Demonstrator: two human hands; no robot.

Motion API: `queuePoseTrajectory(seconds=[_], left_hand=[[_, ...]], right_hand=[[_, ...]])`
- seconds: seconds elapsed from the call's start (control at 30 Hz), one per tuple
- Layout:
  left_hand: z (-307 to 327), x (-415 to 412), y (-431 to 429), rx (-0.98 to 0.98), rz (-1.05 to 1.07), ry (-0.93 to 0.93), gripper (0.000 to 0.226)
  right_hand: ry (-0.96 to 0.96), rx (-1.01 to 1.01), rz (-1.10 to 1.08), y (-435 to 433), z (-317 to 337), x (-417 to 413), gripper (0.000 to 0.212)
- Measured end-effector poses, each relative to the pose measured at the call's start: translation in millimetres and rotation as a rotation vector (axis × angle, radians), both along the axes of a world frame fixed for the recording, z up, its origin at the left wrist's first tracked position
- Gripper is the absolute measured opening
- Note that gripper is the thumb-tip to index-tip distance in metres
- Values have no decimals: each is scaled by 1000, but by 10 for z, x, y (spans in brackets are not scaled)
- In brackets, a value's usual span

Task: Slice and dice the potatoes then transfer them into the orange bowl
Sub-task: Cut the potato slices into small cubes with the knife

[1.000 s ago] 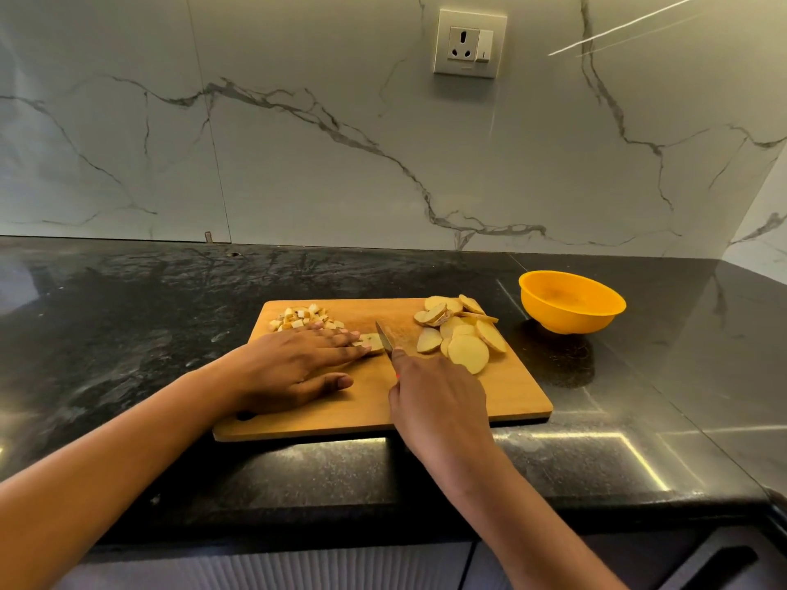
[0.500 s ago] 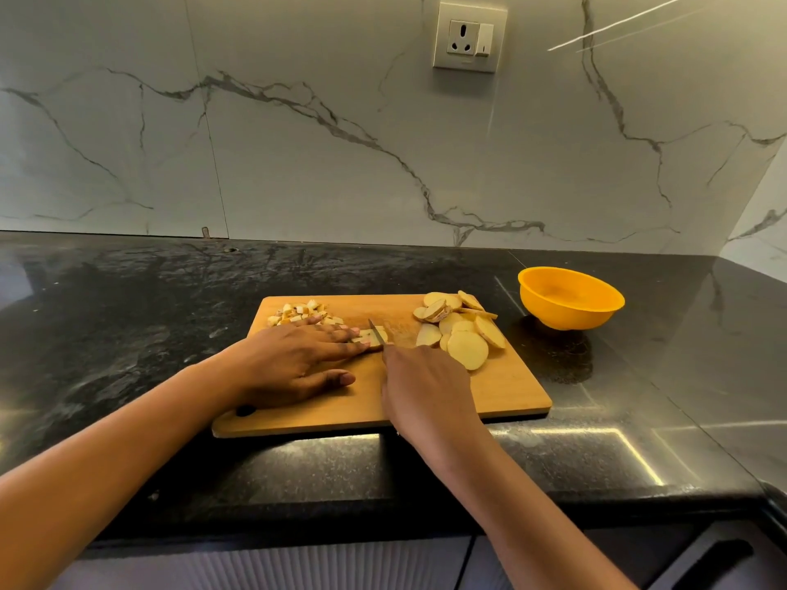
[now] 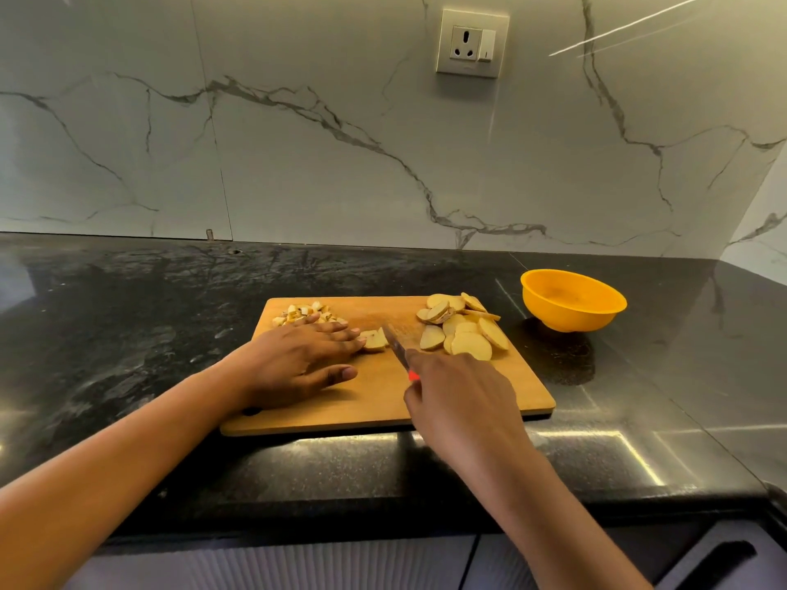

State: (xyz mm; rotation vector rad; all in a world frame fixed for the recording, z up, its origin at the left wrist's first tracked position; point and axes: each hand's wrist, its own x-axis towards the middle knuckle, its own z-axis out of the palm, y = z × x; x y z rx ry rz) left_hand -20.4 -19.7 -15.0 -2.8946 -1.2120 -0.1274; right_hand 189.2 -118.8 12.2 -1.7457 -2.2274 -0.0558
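Nearest, the right hand (image 3: 462, 402) is wrapped round the red handle of a knife (image 3: 396, 344), whose blade slants away to the left and sits right beside the piece being cut. The left hand (image 3: 294, 359) lies flat on the cutting board (image 3: 370, 406), fingers straight and pressing down on a small potato piece (image 3: 374, 339), with the fingertips just beside the blade. That closeness looks like the main danger: the piece is short and the fingers are stretched out rather than tucked, so a slip of the blade could nick them. The piece could also skid from under the flat fingers and shoot off the board onto the bench (image 3: 127, 334). Farther back, a heap of slices (image 3: 464, 330) on the right waits for dicing and a small heap of dice (image 3: 304, 313) lies on the left; a careless sweep could scatter either. The orange bowl (image 3: 570, 319) stands off the board to the far right, seemingly empty, so bits may drop on the way across.
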Motion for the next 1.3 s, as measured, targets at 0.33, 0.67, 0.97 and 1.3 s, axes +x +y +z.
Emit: queuePoseTrajectory(seconds=[0.33,0.67,0.97,1.3], left_hand=[[-14,-2,17,-2,0,-3,89],[-8,12,25,36,21,64,98],[-27,-36,-3,14,42,-46,101],[-28,-25,-24,34,62,-16,102]], right_hand=[[-61,-23,3,266,-82,-180,34],[-149,-3,22,0,-159,-191,43],[-30,-6,29,-168,56,-46,36],[-66,-33,-31,137,-70,-328,28]])
